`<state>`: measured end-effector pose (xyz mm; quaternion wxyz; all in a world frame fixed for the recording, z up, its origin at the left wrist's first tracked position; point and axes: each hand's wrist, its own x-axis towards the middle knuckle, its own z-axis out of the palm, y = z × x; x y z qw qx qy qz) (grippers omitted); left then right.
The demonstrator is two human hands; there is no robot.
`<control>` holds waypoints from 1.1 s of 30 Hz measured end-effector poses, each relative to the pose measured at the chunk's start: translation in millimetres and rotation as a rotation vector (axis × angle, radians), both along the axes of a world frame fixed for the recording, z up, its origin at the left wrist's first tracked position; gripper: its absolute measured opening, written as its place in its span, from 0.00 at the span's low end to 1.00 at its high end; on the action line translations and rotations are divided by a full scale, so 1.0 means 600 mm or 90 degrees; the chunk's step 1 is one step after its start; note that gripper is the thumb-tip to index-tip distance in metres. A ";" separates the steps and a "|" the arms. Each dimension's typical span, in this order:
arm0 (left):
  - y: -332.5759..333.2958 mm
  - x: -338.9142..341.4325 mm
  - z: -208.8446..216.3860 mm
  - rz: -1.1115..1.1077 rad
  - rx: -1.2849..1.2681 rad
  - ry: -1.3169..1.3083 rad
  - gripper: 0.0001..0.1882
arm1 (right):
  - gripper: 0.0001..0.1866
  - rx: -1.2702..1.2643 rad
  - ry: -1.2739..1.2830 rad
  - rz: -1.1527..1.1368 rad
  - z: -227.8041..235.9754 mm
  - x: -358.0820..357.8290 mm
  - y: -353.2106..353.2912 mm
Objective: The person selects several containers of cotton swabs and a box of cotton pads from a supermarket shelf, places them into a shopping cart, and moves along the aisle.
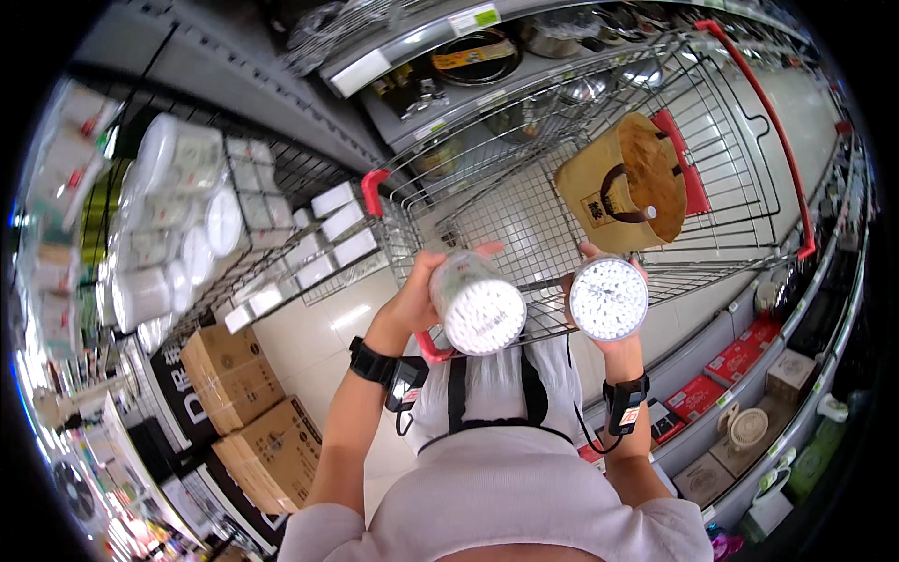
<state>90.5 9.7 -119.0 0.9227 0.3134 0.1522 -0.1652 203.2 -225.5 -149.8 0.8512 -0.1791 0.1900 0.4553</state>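
Left hand (417, 298) grasping clear cylindrical tub of white cotton swabs (476, 302); right hand (613, 281) grasping matching tub (609, 298). Wire shopping cart (524, 215) at twelve o'clock, brown paper bag (627, 183) inside.

Cotton swab jars: I count two, one (476, 302) in my left hand, one (609, 298) in my right.
Shopping cart (524, 220): one.
Brown paper bag (629, 185): one.
Cardboard boxes on floor: two (229, 375) (273, 452).
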 end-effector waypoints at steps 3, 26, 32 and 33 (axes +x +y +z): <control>-0.016 -0.008 0.014 0.006 -0.057 0.004 0.33 | 0.38 0.015 -0.133 0.086 0.036 -0.014 0.023; 0.008 -0.032 -0.025 -0.278 -0.085 0.024 0.35 | 0.37 0.101 -0.114 0.223 0.041 -0.051 0.040; 0.002 -0.040 -0.024 -0.312 -0.434 0.146 0.30 | 0.39 0.099 -0.125 0.236 0.036 -0.066 0.033; 0.001 -0.043 -0.014 -0.318 -0.277 0.095 0.29 | 0.39 0.067 -0.143 0.245 0.038 -0.069 0.035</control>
